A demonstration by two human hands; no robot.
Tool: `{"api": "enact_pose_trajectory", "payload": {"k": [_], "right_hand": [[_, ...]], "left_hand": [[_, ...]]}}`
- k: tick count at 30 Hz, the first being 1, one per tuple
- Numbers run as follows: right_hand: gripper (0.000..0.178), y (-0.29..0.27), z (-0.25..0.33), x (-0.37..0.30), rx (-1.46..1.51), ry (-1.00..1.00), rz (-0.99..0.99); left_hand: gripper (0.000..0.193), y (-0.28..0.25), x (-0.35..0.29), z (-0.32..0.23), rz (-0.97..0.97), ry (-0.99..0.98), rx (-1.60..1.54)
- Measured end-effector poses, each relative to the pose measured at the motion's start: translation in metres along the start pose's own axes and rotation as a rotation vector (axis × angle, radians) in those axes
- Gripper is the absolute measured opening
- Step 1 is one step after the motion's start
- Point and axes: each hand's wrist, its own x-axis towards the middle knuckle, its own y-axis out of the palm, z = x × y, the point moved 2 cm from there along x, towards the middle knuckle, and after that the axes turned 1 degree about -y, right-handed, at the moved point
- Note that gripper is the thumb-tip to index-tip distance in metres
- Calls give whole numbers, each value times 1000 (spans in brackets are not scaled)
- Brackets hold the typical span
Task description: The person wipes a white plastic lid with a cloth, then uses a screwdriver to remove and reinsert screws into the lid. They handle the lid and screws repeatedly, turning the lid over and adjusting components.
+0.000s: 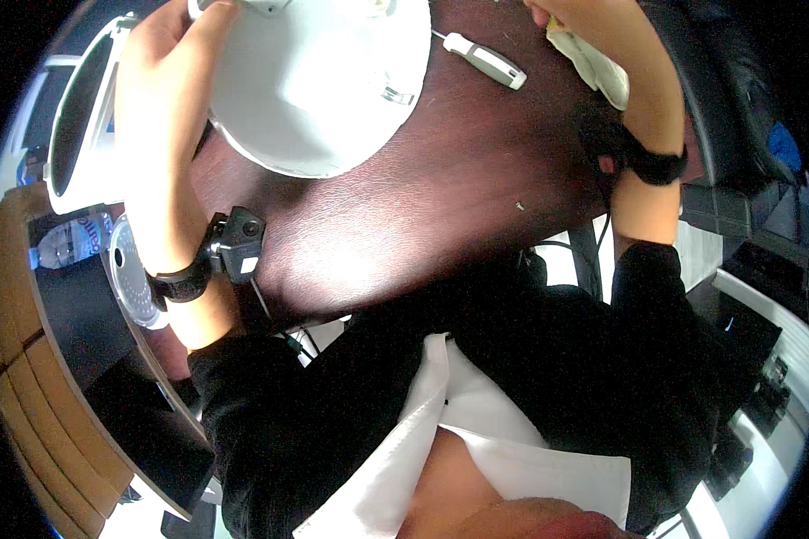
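So the big white round shell (pixel 319 99) is sitting on the dark reddish tabletop (pixel 458 171), up toward the far side. Left hand (pixel 169 34) is right at its rim, thumb side touching, but the frame cuts it off so can't tell if it's really gripping. Right hand (pixel 593 16) is mostly cropped too, no clue if it's closed, just beside a pale floppy thing (pixel 593 65). Grey-and-white screwdriver (pixel 485 61) lies between them.
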Motion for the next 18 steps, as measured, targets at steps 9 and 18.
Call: {"api": "enact_pose_trajectory", "payload": {"k": [9,18], "right_hand": [[27,29,-25,-109,5,-49,950],[12,44,-35,-125,-56,-239,760]], "left_hand": [[28,6,-4,-9,-54,-56,-30],[30,4,-13,-13,-92,-45,24]]}}
